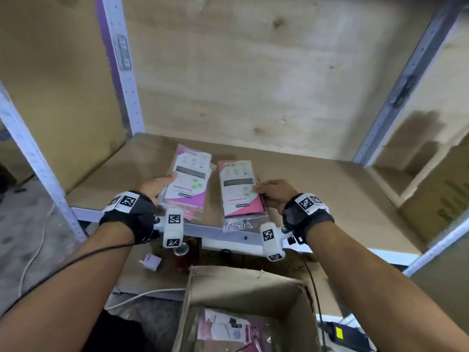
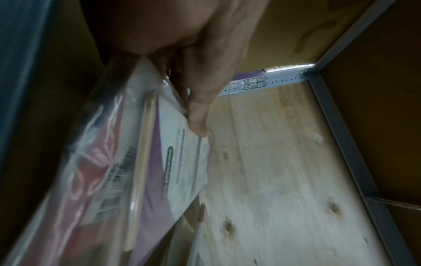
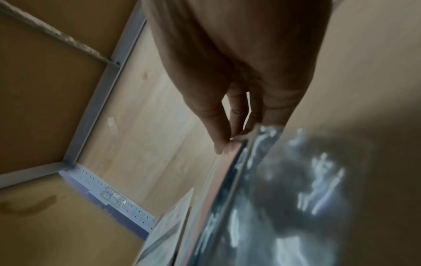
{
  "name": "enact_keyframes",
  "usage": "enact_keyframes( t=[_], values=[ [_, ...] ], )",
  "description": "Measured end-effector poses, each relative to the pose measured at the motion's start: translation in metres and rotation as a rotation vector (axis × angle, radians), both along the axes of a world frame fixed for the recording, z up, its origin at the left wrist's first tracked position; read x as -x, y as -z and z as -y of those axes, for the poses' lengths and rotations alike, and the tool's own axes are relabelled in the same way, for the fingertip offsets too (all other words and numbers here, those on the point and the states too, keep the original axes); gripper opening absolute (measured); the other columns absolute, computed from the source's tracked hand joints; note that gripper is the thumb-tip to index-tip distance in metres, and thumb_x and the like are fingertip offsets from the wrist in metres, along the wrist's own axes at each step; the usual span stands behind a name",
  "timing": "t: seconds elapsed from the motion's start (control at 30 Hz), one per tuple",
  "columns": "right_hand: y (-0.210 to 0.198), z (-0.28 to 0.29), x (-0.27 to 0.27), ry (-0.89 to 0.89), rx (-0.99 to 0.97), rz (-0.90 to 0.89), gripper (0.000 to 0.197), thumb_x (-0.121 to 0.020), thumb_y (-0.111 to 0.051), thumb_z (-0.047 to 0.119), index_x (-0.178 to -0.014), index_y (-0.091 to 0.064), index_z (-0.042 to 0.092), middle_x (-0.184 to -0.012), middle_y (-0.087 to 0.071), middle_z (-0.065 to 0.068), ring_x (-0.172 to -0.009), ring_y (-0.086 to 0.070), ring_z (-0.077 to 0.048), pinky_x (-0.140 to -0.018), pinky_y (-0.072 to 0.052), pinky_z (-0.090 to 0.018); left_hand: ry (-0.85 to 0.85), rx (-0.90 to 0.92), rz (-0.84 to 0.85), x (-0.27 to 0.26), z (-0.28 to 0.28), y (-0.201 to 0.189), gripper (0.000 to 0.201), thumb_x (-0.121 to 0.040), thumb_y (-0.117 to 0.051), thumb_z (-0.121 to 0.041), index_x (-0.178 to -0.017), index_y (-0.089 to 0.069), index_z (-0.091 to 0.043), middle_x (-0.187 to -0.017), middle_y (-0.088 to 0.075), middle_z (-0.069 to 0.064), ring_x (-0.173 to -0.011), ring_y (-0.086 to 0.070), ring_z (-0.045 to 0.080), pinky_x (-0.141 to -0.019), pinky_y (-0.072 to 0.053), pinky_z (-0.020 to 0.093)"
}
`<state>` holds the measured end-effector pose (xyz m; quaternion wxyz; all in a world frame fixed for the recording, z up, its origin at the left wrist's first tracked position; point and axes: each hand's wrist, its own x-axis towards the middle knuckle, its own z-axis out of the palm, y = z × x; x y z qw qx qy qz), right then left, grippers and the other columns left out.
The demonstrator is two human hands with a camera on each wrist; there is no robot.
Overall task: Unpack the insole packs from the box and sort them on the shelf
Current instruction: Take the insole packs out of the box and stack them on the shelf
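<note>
Two piles of insole packs lie near the front of the wooden shelf board [image 1: 317,189]. My left hand [image 1: 158,185] grips the purple-and-white pile [image 1: 189,179] at its left edge, thumb [image 2: 198,115] on the top pack [image 2: 173,162] and fingers underneath. On the pink-and-white pack [image 1: 239,191], my right hand [image 1: 272,193] pinches the right edge, and its fingertips [image 3: 222,144] meet the pack's clear wrapper [image 3: 273,189]. Below the shelf stands the open cardboard box [image 1: 243,275] with more packs [image 1: 223,329] inside.
Grey metal uprights [image 1: 119,64] [image 1: 403,85] frame the bay, and a front rail [image 1: 210,231] runs under the packs. A white plug [image 1: 151,261] and a red can [image 1: 181,255] sit on the lower level. A printed carton [image 1: 436,199] stands in the bay to the right.
</note>
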<state>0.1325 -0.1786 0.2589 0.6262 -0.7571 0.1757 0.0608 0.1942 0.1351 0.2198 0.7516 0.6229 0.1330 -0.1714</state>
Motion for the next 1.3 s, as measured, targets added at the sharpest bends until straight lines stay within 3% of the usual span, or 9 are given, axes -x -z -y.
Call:
enact_keyframes(
  t=[0.1, 0.2, 0.4, 0.5, 0.67, 0.87, 0.97, 1.13, 1.3],
  values=[
    [0.006, -0.006, -0.006, 0.029, 0.006, 0.001, 0.014, -0.084, -0.076, 0.006, -0.079, -0.063, 0.004, -0.098, -0.073, -0.023, -0.091, -0.073, -0.035, -0.083, -0.060, -0.046, -0.034, -0.074, 0.009, -0.006, 0.003, 0.000, 0.023, -0.097, -0.062, -0.025, -0.097, -0.066, -0.002, -0.126, -0.063, 0.024, -0.108, -0.063, 0.039, -0.107, -0.043, 0.056],
    [0.011, -0.020, -0.028, 0.008, 0.048, 0.021, 0.019, -0.086, -0.074, 0.009, -0.074, -0.059, 0.008, -0.085, -0.071, -0.016, -0.062, -0.069, -0.020, -0.049, -0.055, -0.023, -0.124, -0.154, 0.038, -0.024, -0.003, 0.002, 0.037, -0.094, -0.067, -0.024, -0.121, -0.063, 0.002, -0.128, -0.063, 0.022, -0.113, -0.063, 0.039, -0.105, -0.044, 0.060],
    [0.016, -0.060, -0.086, -0.016, 0.128, 0.025, 0.021, -0.087, -0.074, 0.014, -0.076, -0.056, 0.012, -0.083, -0.068, -0.008, -0.078, -0.067, -0.024, -0.075, -0.061, -0.038, -0.268, -0.456, 0.190, -0.057, -0.022, -0.001, 0.030, -0.089, -0.072, -0.025, -0.114, -0.069, -0.010, -0.117, -0.071, 0.015, -0.109, -0.068, 0.034, -0.099, -0.053, 0.049],
    [0.019, -0.077, -0.108, -0.034, 0.121, 0.013, 0.020, -0.087, -0.074, 0.014, -0.078, -0.056, 0.012, -0.099, -0.072, -0.016, -0.094, -0.071, -0.033, -0.087, -0.058, -0.050, -0.289, -0.577, 0.235, -0.072, -0.032, -0.004, 0.032, -0.089, -0.071, -0.027, -0.116, -0.071, -0.010, -0.117, -0.071, 0.015, -0.109, -0.067, 0.034, -0.099, -0.053, 0.046],
    [0.026, -0.093, -0.145, -0.063, 0.175, 0.012, 0.018, -0.085, -0.075, 0.016, -0.079, -0.058, 0.011, -0.099, -0.074, -0.021, -0.096, -0.071, -0.039, -0.088, -0.056, -0.055, -0.294, -0.842, 0.306, -0.100, -0.045, -0.009, 0.029, -0.090, -0.071, -0.025, -0.113, -0.073, -0.007, -0.114, -0.072, 0.015, -0.104, -0.067, 0.031, -0.090, -0.050, 0.031],
    [0.033, -0.110, -0.181, -0.096, 0.255, 0.031, 0.018, -0.083, -0.074, 0.017, -0.072, -0.065, 0.006, -0.073, -0.073, -0.015, -0.063, -0.068, -0.027, -0.075, -0.060, -0.055, -0.212, -0.906, 0.378, -0.128, -0.054, -0.016, 0.029, -0.090, -0.071, -0.016, -0.112, -0.071, 0.003, -0.113, -0.071, 0.022, -0.102, -0.067, 0.038, -0.093, -0.053, 0.044],
    [0.032, -0.116, -0.186, -0.121, 0.310, 0.057, 0.021, -0.087, -0.069, 0.022, -0.075, -0.068, 0.004, -0.072, -0.072, -0.014, -0.061, -0.065, -0.025, -0.076, -0.061, -0.053, -0.104, -0.882, 0.334, -0.131, -0.058, -0.021, 0.046, -0.089, -0.073, -0.032, -0.117, -0.068, 0.003, -0.118, -0.069, 0.022, -0.106, -0.066, 0.037, -0.098, -0.052, 0.047],
    [0.024, -0.107, -0.169, -0.242, 0.403, 0.131, 0.030, -0.091, -0.063, 0.026, -0.097, -0.074, -0.001, -0.091, -0.075, -0.014, -0.081, -0.071, -0.028, -0.083, -0.060, -0.047, -0.009, -1.062, 0.296, -0.109, -0.056, -0.032, 0.075, -0.090, -0.063, -0.054, -0.134, -0.053, 0.005, -0.138, -0.057, 0.023, -0.125, -0.056, 0.038, -0.105, -0.045, 0.043],
    [0.010, -0.078, -0.114, -0.247, 0.343, 0.135, 0.012, -0.091, -0.062, 0.014, -0.098, -0.070, 0.008, -0.081, -0.064, -0.006, -0.075, -0.061, -0.022, -0.078, -0.057, -0.039, -0.141, -1.002, 0.520, -0.060, -0.031, -0.045, 0.043, -0.093, -0.067, -0.032, -0.123, -0.066, -0.002, -0.124, -0.066, 0.016, -0.114, -0.062, 0.031, -0.097, -0.047, 0.036]
  ],
)
